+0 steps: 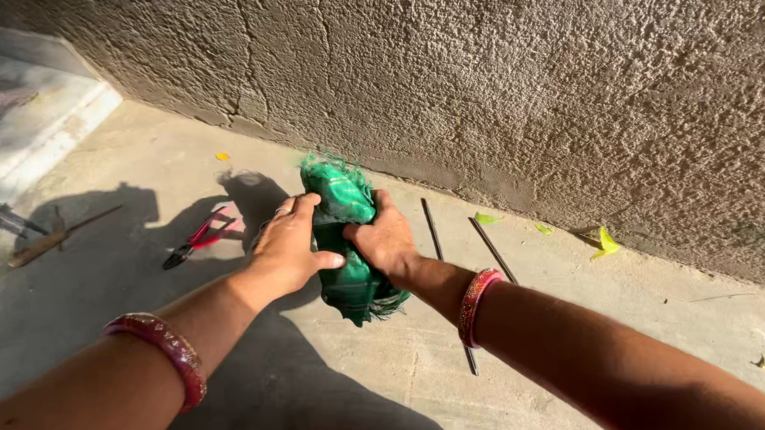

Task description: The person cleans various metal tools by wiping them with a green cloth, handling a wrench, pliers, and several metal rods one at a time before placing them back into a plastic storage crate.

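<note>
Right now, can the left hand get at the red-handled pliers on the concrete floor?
Probably not at once: the left hand grips the rolled green cloth together with the right hand. The red-handled pliers lie uncovered on the concrete floor just left of it, so the way looks free.

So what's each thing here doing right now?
green cloth: bunched up, gripped by both hands
left hand: closed on cloth
right hand: closed on cloth
red-handled pliers: lying on floor, untouched
two thin rods: flat on floor by wall
</note>
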